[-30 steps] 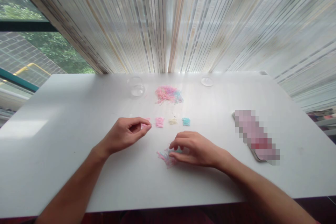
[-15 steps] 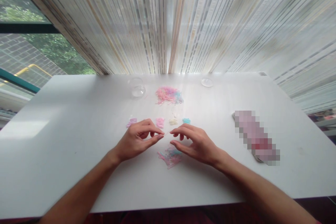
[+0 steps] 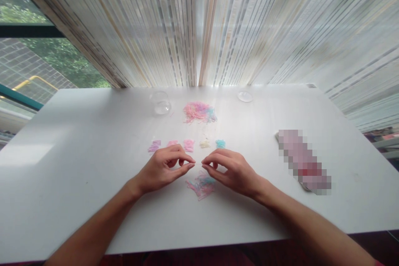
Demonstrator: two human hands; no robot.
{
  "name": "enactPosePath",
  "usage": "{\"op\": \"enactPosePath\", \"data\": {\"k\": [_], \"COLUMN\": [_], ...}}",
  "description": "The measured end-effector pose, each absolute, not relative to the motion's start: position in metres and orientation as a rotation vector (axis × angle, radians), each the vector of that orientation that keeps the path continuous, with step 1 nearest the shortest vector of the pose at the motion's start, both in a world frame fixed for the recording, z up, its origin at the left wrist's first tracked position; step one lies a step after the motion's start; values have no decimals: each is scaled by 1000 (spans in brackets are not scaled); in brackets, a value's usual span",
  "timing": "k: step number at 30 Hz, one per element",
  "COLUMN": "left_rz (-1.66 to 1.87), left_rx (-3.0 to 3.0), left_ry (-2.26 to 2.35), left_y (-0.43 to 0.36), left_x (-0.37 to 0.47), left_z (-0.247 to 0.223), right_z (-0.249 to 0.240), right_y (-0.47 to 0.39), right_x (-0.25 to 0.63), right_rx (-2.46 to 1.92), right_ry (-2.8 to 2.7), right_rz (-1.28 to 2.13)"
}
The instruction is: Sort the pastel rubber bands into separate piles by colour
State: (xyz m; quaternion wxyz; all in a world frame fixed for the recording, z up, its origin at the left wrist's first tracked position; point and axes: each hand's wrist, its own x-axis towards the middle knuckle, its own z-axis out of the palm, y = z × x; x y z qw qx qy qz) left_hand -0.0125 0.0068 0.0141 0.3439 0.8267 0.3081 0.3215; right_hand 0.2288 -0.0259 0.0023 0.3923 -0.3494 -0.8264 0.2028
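Over the middle of the table, my left hand holds its thumb and forefinger pressed into a pinch. Facing it across a small gap, my right hand makes the same pinch. Whatever lies between the fingertips is too fine to make out. Just below the hands is a loose heap of thin pastel strands, pink and blue. Beyond the fingers runs a row of small sorted bundles: purple, pink, cream and blue. My left hand partly covers another pink bundle.
A larger mixed pile of pastel strands lies farther back. To its left stands a clear round container, and to its right a clear lid. A blurred-out phone-like object rests at right. A striped curtain borders the table's far edge.
The right thumb and forefinger, apart before, have come together in a pinch. The left hand keeps its pinch, and a faint strand earlier visible by its fingertips no longer shows clearly.
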Motion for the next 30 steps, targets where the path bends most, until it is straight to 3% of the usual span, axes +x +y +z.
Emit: {"op": "enactPosePath", "data": {"k": [12,20,30], "left_rz": [759,709,653], "left_rx": [2287,2359,2320], "left_ry": [845,1195,1267], "left_y": [8,31,38], "left_x": [-18,-53,-64], "left_z": [14,17,17], "right_z": [0,0,1], "right_y": [-27,-26,-26], "right_x": [228,232,232], "right_rx": [-939,-941,-944], "right_ry": [-2137,-2213,-2268], "right_rz": [516,507,506]}}
